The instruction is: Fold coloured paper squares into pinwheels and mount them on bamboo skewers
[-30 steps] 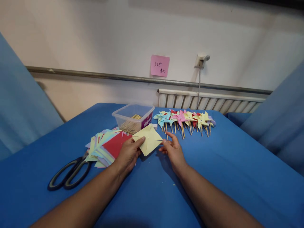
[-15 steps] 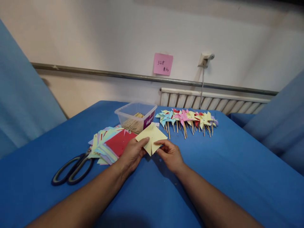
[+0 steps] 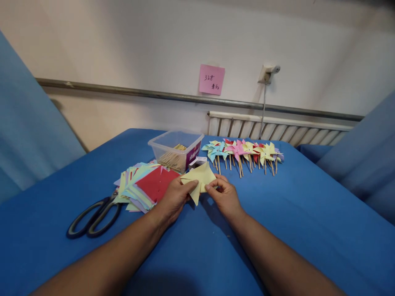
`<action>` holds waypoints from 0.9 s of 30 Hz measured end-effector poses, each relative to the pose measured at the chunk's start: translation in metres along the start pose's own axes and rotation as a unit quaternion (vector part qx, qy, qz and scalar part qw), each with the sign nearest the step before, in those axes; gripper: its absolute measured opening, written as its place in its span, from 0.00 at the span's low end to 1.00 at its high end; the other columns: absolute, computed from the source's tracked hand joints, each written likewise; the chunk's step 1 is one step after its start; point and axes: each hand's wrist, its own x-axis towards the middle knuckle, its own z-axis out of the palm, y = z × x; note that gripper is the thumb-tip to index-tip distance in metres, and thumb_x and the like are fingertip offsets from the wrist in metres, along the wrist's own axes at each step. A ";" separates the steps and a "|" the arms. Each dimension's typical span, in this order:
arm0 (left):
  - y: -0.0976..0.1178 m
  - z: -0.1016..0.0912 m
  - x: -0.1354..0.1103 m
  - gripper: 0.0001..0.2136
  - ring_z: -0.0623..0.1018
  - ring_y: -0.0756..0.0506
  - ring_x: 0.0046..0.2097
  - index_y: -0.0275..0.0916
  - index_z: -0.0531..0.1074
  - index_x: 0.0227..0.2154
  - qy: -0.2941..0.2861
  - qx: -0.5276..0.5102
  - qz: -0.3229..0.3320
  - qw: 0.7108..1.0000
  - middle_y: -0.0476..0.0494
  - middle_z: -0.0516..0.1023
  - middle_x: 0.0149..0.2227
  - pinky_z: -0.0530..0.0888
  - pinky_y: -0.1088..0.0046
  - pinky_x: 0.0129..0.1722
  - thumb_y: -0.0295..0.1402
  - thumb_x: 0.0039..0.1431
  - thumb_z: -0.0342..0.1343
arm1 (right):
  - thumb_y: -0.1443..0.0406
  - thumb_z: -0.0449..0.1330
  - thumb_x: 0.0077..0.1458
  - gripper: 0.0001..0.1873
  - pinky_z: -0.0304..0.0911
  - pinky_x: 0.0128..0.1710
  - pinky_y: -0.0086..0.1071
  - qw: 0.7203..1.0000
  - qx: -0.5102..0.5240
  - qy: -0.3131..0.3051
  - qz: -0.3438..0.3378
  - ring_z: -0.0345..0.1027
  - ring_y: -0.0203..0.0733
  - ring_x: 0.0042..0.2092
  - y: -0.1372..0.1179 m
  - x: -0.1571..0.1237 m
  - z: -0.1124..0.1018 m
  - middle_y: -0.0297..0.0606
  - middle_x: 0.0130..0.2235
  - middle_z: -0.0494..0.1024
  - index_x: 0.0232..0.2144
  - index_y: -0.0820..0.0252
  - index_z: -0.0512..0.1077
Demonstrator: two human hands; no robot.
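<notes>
A pale yellow square of paper [image 3: 202, 174], slit in from its corners, is held between both hands above the blue table. My left hand [image 3: 177, 195] grips its left side, the thumb lying on top and the fingers underneath. With thumb and forefinger my right hand [image 3: 226, 195] pinches a corner on the right, which is bent inward toward the middle. Just left of my left hand lies a fanned stack of coloured paper squares [image 3: 135, 187], with a red square [image 3: 157, 183] on top.
Dark-handled scissors [image 3: 94, 218] lie left of the stack, their blades partly under it. Behind stand a clear plastic box [image 3: 160, 154] of wooden sticks [image 3: 173, 158] and a small box [image 3: 197, 161]. Several finished paper pinwheels [image 3: 237, 150] lie at the back right. The blue cloth [image 3: 293, 230] covers the table.
The paper lay nearly flat half a second ago; now its right corner is folded inward in my right fingers. The small box behind it shows more. The view has shifted slightly.
</notes>
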 end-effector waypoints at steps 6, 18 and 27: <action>-0.002 -0.002 0.003 0.16 0.77 0.46 0.29 0.31 0.74 0.37 0.002 0.018 -0.006 1.000 0.40 0.79 0.31 0.72 0.71 0.30 0.30 0.43 0.65 | 0.61 0.63 0.46 0.08 0.60 0.37 0.31 0.999 -0.023 -0.005 -0.027 0.66 0.40 0.36 0.001 0.001 0.000 0.37 0.34 0.72 0.21 0.59 0.73; -0.002 0.001 0.001 0.14 0.76 0.46 0.30 0.32 0.75 0.34 -0.047 0.028 0.004 0.998 0.43 0.78 0.30 0.72 0.71 0.32 0.28 0.40 0.66 | 0.59 0.61 0.47 0.10 0.55 0.27 0.29 0.998 -0.057 0.003 -0.013 0.60 0.36 0.26 -0.002 -0.001 0.001 0.32 0.22 0.68 0.20 0.59 0.70; -0.002 0.003 0.000 0.20 0.76 0.49 0.29 0.32 0.77 0.38 -0.022 0.036 -0.015 0.999 0.41 0.80 0.32 0.72 0.75 0.30 0.28 0.37 0.68 | 0.60 0.61 0.48 0.10 0.56 0.28 0.29 0.998 -0.056 0.000 -0.008 0.61 0.37 0.27 -0.001 -0.002 0.002 0.33 0.23 0.70 0.21 0.59 0.71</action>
